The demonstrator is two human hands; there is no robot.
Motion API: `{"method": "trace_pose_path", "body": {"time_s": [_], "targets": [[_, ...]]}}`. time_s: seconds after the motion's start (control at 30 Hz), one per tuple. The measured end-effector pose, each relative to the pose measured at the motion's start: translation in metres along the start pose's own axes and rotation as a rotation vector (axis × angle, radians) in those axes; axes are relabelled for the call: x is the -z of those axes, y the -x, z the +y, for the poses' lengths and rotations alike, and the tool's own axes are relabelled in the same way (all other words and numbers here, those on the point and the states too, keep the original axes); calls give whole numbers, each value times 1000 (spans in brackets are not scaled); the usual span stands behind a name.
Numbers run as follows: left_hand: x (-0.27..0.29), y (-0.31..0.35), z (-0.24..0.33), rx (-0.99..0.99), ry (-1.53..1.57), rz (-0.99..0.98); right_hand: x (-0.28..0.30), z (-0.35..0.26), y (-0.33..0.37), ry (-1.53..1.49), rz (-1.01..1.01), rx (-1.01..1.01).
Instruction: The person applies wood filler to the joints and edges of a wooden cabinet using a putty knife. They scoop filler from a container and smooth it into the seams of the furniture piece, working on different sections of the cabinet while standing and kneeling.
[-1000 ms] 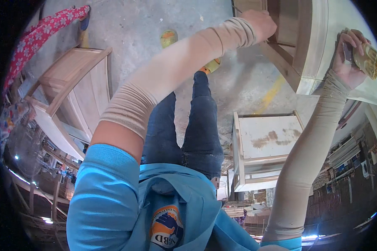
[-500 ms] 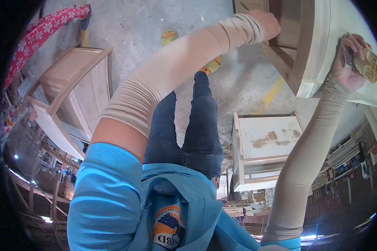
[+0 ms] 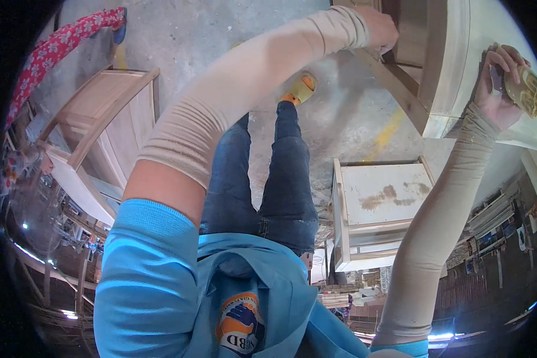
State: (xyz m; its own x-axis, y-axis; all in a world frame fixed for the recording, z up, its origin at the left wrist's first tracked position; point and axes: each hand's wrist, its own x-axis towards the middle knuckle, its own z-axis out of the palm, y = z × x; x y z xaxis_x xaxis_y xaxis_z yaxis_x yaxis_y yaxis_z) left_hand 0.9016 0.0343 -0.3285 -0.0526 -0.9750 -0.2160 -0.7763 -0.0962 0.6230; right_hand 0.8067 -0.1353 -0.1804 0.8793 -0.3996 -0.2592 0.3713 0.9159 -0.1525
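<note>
My left hand (image 3: pixel 380 30) is closed at the edge of a wooden furniture frame (image 3: pixel 420 113) at the upper right. Its fingers curl away from view, and anything they hold is hidden. Farther right, beside the frame's pale panel (image 3: pixel 480 36), my right hand (image 3: pixel 498 86) is wrapped round a yellowish flat piece (image 3: pixel 524 92). Brownish-yellow stuff shows along the outer side of that piece, and a small dark grey part lies by the palm. Beige sleeves cover both forearms.
A low wooden cabinet (image 3: pixel 388 188) with brown smears on top stands by my right leg. Another unfinished wooden unit (image 3: pixel 101 137) stands at left, near a person's red floral clothing (image 3: pixel 59 45). My shoe (image 3: pixel 301 89) rests on the concrete floor (image 3: pixel 191 36).
My left arm has shifted slightly up and left, now covering most of one shoe. My right hand stays nearly in place, still gripping the yellowish piece.
</note>
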Motion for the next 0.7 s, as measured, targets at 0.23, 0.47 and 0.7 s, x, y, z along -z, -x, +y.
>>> {"method": "trace_pose_path", "body": {"time_s": [0.23,0.47,0.7], "targets": [[-22,-18,-16,-18,-36,242,1,-2,-1,27,-10,-15],[4,-8,-10,-82,49,-81,1,-3,1,-20,11,-38],[-37,-24,-31,-88,12,235,-1,-1,-2,-1,-1,-36]]}}
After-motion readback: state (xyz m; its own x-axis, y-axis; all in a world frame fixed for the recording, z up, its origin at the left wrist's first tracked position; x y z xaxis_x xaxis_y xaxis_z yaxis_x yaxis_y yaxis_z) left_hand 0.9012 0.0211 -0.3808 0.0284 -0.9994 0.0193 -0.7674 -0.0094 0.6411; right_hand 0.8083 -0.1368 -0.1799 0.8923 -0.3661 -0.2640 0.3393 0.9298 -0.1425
